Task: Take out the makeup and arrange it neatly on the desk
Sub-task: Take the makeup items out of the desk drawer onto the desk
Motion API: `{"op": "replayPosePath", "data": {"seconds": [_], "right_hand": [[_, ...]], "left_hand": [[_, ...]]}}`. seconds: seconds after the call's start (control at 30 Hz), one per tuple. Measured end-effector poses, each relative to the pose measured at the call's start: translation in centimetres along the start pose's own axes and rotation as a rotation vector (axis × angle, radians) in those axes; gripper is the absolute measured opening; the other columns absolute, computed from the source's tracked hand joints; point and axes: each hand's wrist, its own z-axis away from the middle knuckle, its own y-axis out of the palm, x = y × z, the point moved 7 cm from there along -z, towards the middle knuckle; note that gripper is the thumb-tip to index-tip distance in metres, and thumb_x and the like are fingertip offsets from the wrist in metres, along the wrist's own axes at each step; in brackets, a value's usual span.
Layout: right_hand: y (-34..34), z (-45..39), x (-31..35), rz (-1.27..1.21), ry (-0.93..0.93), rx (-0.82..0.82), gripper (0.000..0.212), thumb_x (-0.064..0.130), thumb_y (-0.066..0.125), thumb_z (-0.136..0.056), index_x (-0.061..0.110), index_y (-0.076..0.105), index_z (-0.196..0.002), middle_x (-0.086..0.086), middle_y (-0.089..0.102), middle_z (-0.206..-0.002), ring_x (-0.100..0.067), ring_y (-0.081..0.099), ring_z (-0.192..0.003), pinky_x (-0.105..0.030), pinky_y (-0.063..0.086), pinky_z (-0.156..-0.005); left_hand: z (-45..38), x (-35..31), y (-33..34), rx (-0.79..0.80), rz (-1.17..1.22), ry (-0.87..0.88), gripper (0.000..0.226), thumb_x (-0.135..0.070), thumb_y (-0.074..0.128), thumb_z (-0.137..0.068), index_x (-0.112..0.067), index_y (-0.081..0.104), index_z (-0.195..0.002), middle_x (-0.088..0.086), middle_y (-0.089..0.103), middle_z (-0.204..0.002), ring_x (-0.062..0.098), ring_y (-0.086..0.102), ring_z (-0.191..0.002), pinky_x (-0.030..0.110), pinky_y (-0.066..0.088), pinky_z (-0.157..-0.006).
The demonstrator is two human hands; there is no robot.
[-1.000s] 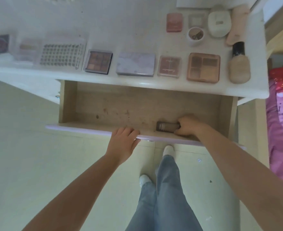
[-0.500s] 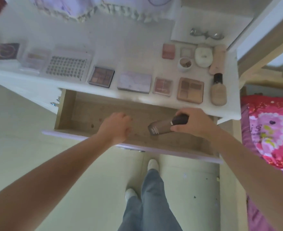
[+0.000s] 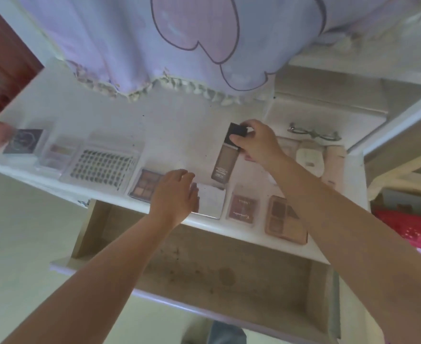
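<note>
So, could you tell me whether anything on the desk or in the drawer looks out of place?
Nothing looks spilled or damaged. The palettes lie in a tidy row; only the foundation bottle is unplaced, held by the right hand. The open drawer shows stains.

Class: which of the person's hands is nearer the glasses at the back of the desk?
Right. The right hand, holding the foundation bottle, sits just left of the glasses; the left hand is farther away.

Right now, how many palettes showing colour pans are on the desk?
4. A clear-lidded pale palette far left; a dark brown palette partly under the left hand; a pink square palette and a peach four-pan palette by the front edge. The right arm may hide more.
</note>
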Motion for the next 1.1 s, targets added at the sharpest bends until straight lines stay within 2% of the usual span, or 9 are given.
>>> {"op": "replayPosePath", "data": {"seconds": [0.1, 0.2, 0.3, 0.4, 0.63, 0.8, 0.87, 0.97, 1.1], "right_hand": [[1.6, -2.7, -0.9, 0.061, 0.057, 0.044, 0.033, 0.02, 0.059, -0.086, 0.006, 0.053, -0.116, -0.006, 0.052, -0.096, -0.02, 0.054, -0.079, -0.01, 0.036, -0.033], [2.9, -3.9, -1.5, 0.159, 0.108, 0.13, 0.029, 0.018, 0.054, -0.089, 0.0, 0.054, -0.111, -0.011, 0.054, -0.093, -0.02, 0.055, -0.063, -0.007, 0.029, -0.026], [3.8, -4.5, -1.8, 0.311, 0.102, 0.15, 0.03, 0.016, 0.052, -0.089, -0.003, 0.052, -0.112, -0.019, 0.057, -0.108, -0.03, 0.059, -0.086, -0.016, 0.049, -0.057], [4.1, -4.5, -1.8, 0.493, 0.101, 0.083, 0.033, 0.017, 0.05, -0.09, -0.003, 0.047, -0.117, -0.021, 0.052, -0.121, -0.033, 0.051, -0.109, -0.031, 0.041, -0.08], [4.3, -0.1, 1.0, 0.819, -0.119, -0.141, 0.033, 0.02, 0.043, -0.093, 0.001, 0.043, -0.119, -0.019, 0.042, -0.124, -0.033, 0.045, -0.112, -0.036, 0.036, -0.086], [6.8, 12.9, -0.4, 0.646, -0.347, -0.177, 0.026, 0.017, 0.053, -0.085, -0.003, 0.06, -0.1, -0.022, 0.057, -0.106, -0.035, 0.054, -0.101, -0.033, 0.042, -0.085], [8.7, 19.9, -2.5, 0.714, -0.404, -0.243, 0.033, 0.026, 0.059, -0.079, -0.002, 0.064, -0.096, -0.022, 0.063, -0.098, -0.036, 0.061, -0.094, -0.036, 0.047, -0.084], [12.4, 26.7, -7.4, 0.954, -0.384, -0.168, 0.059, 0.048, 0.068, -0.066, 0.006, 0.06, -0.106, -0.023, 0.065, -0.104, -0.035, 0.056, -0.104, -0.047, 0.048, -0.087], [13.2, 27.6, -12.8, 1.19, -0.035, 0.017, 0.1, 0.047, 0.089, -0.029, 0.012, 0.058, -0.117, -0.025, 0.062, -0.114, -0.043, 0.058, -0.105, -0.065, 0.044, -0.077]], "left_hand": [[0.4, -0.7, 0.8, 0.04, -0.108, 0.089, 0.027, -0.02, 0.051, -0.089, -0.004, 0.058, -0.11, 0.013, 0.058, -0.119, 0.03, 0.049, -0.117, 0.04, 0.038, -0.098], [0.5, -1.1, 0.5, -0.035, -0.125, 0.15, 0.02, -0.009, 0.074, -0.069, 0.0, 0.065, -0.084, 0.018, 0.067, -0.093, 0.036, 0.064, -0.093, 0.046, 0.051, -0.079], [0.5, -1.0, 0.7, -0.054, -0.123, 0.168, 0.022, -0.006, 0.08, -0.062, 0.0, 0.067, -0.079, 0.019, 0.069, -0.089, 0.038, 0.066, -0.089, 0.048, 0.052, -0.075], [0.4, -0.5, 1.0, -0.055, -0.09, 0.163, 0.015, -0.01, 0.067, -0.072, 0.001, 0.067, -0.082, 0.022, 0.068, -0.094, 0.041, 0.064, -0.094, 0.052, 0.05, -0.079], [2.8, 1.1, 0.4, -0.082, -0.029, 0.3, 0.032, -0.017, 0.043, -0.083, 0.005, 0.065, -0.089, 0.024, 0.066, -0.096, 0.042, 0.062, -0.097, 0.052, 0.05, -0.086], [10.1, 4.5, 2.5, -0.045, -0.175, 0.508, 0.058, -0.044, 0.033, -0.091, 0.005, 0.06, -0.105, 0.028, 0.063, -0.107, 0.046, 0.059, -0.103, 0.059, 0.046, -0.084], [13.7, 6.5, 4.3, 0.032, -0.233, 0.577, 0.069, -0.056, 0.026, -0.09, 0.003, 0.056, -0.111, 0.029, 0.061, -0.112, 0.048, 0.057, -0.105, 0.062, 0.044, -0.083], [16.2, 9.4, 6.1, 0.097, -0.367, 0.599, 0.076, -0.053, 0.07, -0.066, 0.0, 0.051, -0.117, 0.027, 0.062, -0.112, 0.046, 0.059, -0.103, 0.062, 0.045, -0.08], [15.6, 10.9, 6.4, 0.171, -0.457, 0.58, 0.1, -0.047, 0.089, -0.029, -0.002, 0.06, -0.113, 0.024, 0.064, -0.11, 0.041, 0.062, -0.101, 0.059, 0.049, -0.075]]}}
